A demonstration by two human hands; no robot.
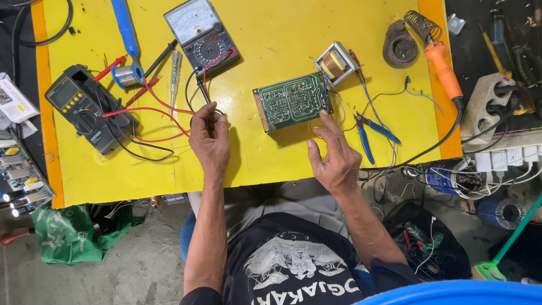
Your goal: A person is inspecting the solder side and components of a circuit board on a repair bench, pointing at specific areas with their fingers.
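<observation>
- Both hands are held over the yellow counter [271,164]; the left hand [209,138] is pinched narrow on a thin dark wire loop [208,110] near the red and black probe leads [152,107], while the right hand [336,152] is spread wide, holding nothing, its fingertips touching the near edge of the green circuit board [292,101].
- The board is laid solder side up near the middle of the counter, tilted a little; a small transformer [335,63] with a copper-coloured winding is seen just beside its far right corner, joined by thin blue and red wires.
- What could go wrong – a judgement only: the board could be nudged by the open right hand, so that the thin wires to the transformer would be strained; the leads might be snagged by the left hand, since they are tangled near it; the orange-handled soldering iron [443,65], parked in its coil stand at the counter's right edge, could be brushed if it is hot – that cannot be told.
- Materials and shapes: the counter is smooth and glossy; the board is flat, rectangular, dotted with dull solder; blue-handled cutters [370,131] lie just right of it; an analogue meter [202,35] and a dark digital meter [87,107] are boxy plastic; a solder spool [125,75] is round.
</observation>
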